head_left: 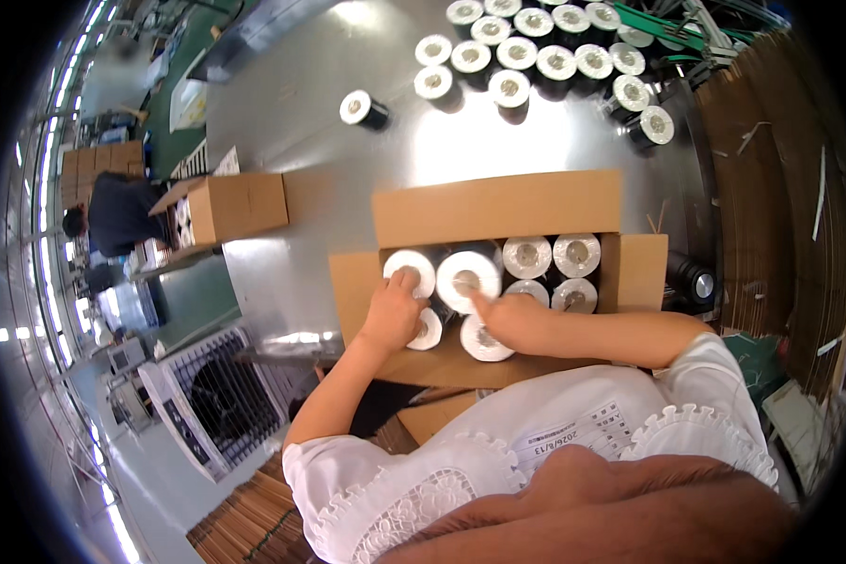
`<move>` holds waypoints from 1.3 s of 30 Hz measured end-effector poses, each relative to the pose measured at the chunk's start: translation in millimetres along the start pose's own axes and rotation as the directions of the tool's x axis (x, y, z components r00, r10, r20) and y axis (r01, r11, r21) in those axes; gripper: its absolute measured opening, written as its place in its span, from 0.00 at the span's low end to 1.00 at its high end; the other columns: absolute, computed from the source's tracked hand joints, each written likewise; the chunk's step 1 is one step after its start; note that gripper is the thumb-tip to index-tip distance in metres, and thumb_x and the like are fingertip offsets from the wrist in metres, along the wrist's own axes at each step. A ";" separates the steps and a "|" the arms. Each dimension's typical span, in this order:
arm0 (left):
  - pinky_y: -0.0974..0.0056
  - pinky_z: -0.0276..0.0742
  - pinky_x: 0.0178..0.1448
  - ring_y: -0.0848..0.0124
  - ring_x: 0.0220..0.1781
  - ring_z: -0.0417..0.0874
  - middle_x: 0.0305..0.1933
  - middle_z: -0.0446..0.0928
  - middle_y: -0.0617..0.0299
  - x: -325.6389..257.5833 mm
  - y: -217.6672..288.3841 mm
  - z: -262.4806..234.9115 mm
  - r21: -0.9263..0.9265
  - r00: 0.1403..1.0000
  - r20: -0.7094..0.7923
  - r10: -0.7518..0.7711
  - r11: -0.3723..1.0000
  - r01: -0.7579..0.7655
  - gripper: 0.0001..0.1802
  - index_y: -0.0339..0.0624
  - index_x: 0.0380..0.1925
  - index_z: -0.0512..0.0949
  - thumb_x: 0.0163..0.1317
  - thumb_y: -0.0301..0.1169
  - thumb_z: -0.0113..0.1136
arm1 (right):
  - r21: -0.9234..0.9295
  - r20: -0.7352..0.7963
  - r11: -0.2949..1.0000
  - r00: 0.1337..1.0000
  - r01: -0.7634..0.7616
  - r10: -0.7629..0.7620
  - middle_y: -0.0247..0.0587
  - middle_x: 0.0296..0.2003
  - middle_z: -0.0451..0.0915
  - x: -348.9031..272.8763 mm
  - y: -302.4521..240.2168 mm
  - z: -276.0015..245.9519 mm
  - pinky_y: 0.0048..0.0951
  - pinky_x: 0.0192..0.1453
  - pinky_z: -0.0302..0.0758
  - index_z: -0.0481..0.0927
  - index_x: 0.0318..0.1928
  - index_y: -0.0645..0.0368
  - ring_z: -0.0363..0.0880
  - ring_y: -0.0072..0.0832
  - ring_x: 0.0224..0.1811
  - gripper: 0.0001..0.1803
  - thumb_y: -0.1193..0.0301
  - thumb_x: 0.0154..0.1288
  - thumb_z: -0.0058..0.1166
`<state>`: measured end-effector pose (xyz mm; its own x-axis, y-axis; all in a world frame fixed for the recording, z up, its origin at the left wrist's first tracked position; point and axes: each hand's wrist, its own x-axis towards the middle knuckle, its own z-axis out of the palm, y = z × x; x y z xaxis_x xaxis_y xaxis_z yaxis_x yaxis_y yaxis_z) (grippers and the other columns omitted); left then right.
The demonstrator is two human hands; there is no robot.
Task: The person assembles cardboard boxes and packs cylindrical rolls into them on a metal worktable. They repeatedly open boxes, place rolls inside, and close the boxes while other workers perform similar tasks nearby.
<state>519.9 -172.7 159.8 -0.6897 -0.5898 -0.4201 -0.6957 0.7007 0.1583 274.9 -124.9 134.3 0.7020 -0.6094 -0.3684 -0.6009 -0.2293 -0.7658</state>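
Observation:
An open cardboard box (498,209) stands in front of me with several white-ended spools inside, some showing dark sides. My left hand (394,308) is closed at the back-left spool (422,267), its fingertips at the centre hole. Beside it, my right hand (515,321) holds another white-ended spool (454,271), with a finger at its core; this spool looks raised above those around it. Just below the hands are two more spool ends, including a front spool (485,342). Upright spools wrapped in clear film, such as a right-hand spool (576,254), fill the box's right side.
A metal table (310,169) carries a group of standing spools (517,54) at the far right and one lone spool (357,107). Another open carton (244,207) sits left, near a person (122,211). Stacked flat cardboard (771,207) lines the right; a fan unit (221,399) stands lower left.

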 end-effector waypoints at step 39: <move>0.67 0.74 0.49 0.71 0.42 0.75 0.40 0.73 0.62 266.5 -63.3 -94.9 -0.793 0.980 -0.188 -0.069 0.599 -0.110 0.19 0.40 0.47 0.81 0.51 0.26 0.65 | 0.208 -0.534 0.835 0.655 -0.510 0.534 0.58 0.35 0.80 -50.1 402.5 -92.7 0.44 0.45 0.76 0.65 0.61 0.58 0.80 0.51 0.39 0.40 0.66 0.45 0.66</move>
<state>361.0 -412.4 122.6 -0.6653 -0.7017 -0.2548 -0.5006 0.1661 0.8496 -37.5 -257.0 -106.7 -0.0647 -0.9274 -0.3683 -0.7803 0.2772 -0.5607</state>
